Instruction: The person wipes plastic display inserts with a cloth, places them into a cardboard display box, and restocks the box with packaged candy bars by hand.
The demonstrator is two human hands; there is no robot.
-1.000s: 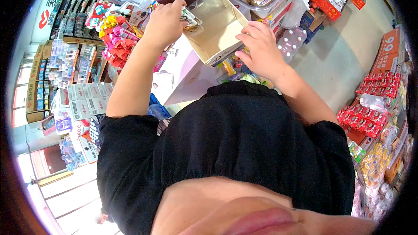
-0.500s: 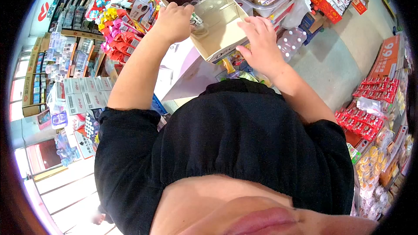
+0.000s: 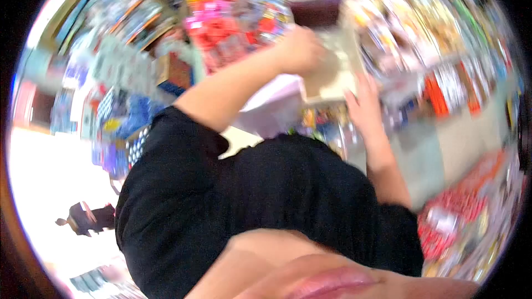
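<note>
A cream cardboard display box [image 3: 328, 89] with a dark brown raised back panel stands on the counter in front of me. My left hand [image 3: 303, 50] is over its left side, fingers curled in; motion blur hides what is between them. On the box's right edge lies my right hand [image 3: 367, 99], its thumb and fingers apart, seemingly touching the wall. Something pale and clear shows inside the box, too smeared to name.
Bright red, pink and yellow packets [image 3: 216, 25] hang left of the box. Packaged goods [image 3: 410, 33] fill the area at the right. Red packs [image 3: 454, 216] are on a shelf at lower right. A person in dark clothes [image 3: 91, 218] is far off at lower left.
The view has swung, so the box and both hands appear farther right and lower. My left hand's fingers look more curled. The picture is now heavily blurred.
</note>
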